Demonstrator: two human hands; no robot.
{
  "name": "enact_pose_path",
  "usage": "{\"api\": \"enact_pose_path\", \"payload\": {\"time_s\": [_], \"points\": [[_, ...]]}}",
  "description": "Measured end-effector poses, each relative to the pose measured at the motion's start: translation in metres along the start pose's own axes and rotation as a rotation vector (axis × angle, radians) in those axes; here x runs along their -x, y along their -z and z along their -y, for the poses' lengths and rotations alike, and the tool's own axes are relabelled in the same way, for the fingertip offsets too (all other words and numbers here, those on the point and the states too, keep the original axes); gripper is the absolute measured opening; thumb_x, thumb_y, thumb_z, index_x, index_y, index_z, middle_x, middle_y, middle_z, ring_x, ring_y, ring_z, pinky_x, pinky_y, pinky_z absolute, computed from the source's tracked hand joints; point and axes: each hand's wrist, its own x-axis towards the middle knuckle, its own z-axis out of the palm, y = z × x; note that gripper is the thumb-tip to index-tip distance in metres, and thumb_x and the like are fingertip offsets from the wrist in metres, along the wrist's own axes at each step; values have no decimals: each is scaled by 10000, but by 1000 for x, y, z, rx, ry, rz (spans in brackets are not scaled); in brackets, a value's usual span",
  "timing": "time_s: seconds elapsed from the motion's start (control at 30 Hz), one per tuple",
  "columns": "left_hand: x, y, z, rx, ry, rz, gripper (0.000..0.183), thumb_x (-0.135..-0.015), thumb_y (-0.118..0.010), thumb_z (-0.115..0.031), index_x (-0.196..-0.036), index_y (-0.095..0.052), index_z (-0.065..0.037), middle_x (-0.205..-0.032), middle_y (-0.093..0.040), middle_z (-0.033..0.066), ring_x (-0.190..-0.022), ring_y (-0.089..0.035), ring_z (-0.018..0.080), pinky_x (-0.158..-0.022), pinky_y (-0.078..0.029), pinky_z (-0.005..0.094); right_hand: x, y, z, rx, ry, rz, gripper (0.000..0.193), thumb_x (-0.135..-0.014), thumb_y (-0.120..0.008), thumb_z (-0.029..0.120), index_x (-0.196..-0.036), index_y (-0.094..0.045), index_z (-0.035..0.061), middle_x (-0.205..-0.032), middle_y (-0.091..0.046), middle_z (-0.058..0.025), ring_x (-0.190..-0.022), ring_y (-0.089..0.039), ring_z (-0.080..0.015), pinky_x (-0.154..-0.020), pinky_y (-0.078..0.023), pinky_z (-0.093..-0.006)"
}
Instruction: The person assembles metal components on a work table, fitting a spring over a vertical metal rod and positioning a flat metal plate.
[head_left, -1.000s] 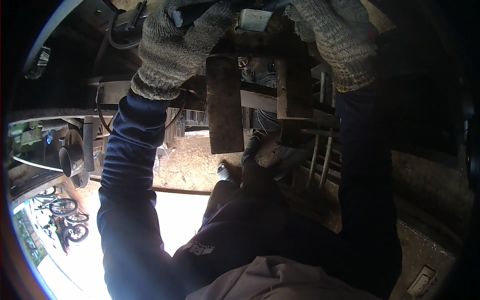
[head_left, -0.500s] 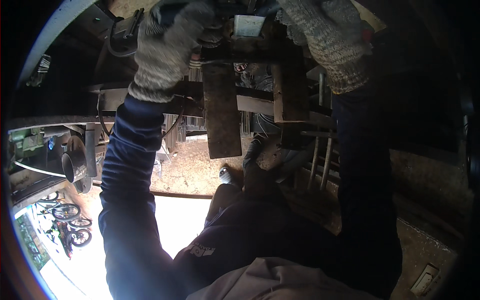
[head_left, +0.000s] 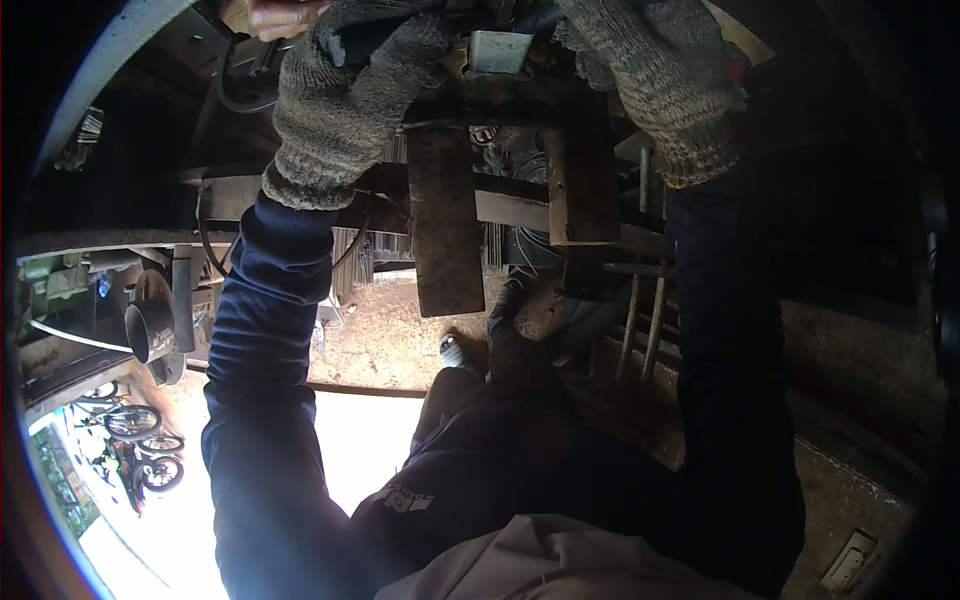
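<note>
Both my hands reach to the top edge in knitted grey work gloves. My left hand (head_left: pixel 365 80) is closed with its fingers curled, its upper part cut off by the frame. My right hand (head_left: pixel 655 75) is curled too; its fingertips point inward. A dark bar (head_left: pixel 535 18) runs between the two gloves, but what each grips is mostly hidden. Between them sits a pale metal block (head_left: pixel 500 52) with a square face, on a dark metal frame (head_left: pixel 520 100). Two flat, dark plates hang below it, a left one (head_left: pixel 447 230) and a right one (head_left: pixel 580 190).
Another person's bare hand (head_left: pixel 285 15) shows at the top left. A curved cable (head_left: pixel 235 98) hangs beside it. Metal rods (head_left: pixel 655 325) stand at the right. A round pipe (head_left: pixel 150 330) and bicycles (head_left: pixel 135 425) lie to the left. My feet (head_left: pixel 452 350) are on the brown floor.
My left hand has shifted slightly right and down. The other person's hand has come into view at the top left. My right hand looks almost unmoved.
</note>
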Motion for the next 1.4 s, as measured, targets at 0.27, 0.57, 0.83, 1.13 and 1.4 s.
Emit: {"api": "enact_pose_path", "payload": {"time_s": [0.27,0.57,0.83,1.13,1.4], "points": [[-4,-4,-13,644,447,-118,223,-971,-673,-91,-1168,-679,14,-1046,-744,95,-966,-695,197,-853,-557,314,2,-12,10,-23,34,-24,112,-959,-752,141,-1051,-719,87,-814,-706,-9,-629,-607,-77,-532,-463,-254],[-6,-16,5,191,127,-80,185,-949,-633,1,-1117,-650,-73,-1068,-695,61,-1099,-638,214,-963,-485,344,-1,-6,8,-6,134,-12,183,-956,-753,125,-1119,-686,76,-847,-707,-9,-694,-623,-83,-592,-487,-260],[-11,-24,22,-15,-45,-199,132,-944,-624,-35,-1068,-639,-76,-1008,-706,97,-951,-691,223,-838,-551,332,2,-8,13,-6,-32,-35,184,-956,-754,141,-1112,-678,81,-848,-712,-24,-649,-623,-93,-547,-489,-266],[-16,-3,26,-525,-150,-175,112,-935,-623,-160,-1003,-683,-93,-961,-717,66,-862,-695,179,-758,-569,308,3,-11,15,-47,6,-35,152,-959,-750,138,-1088,-683,94,-826,-714,-21,-587,-610,-93,-500,-476,-260],[-8,6,28,-948,-226,-119,191,-928,-623,-272,-946,-721,-109,-920,-727,39,-784,-699,141,-686,-584,287,2,-10,6,-60,8,-56,187,-959,-754,144,-1116,-673,84,-811,-705,-28,-566,-600,-91,-473,-462,-254]]}}
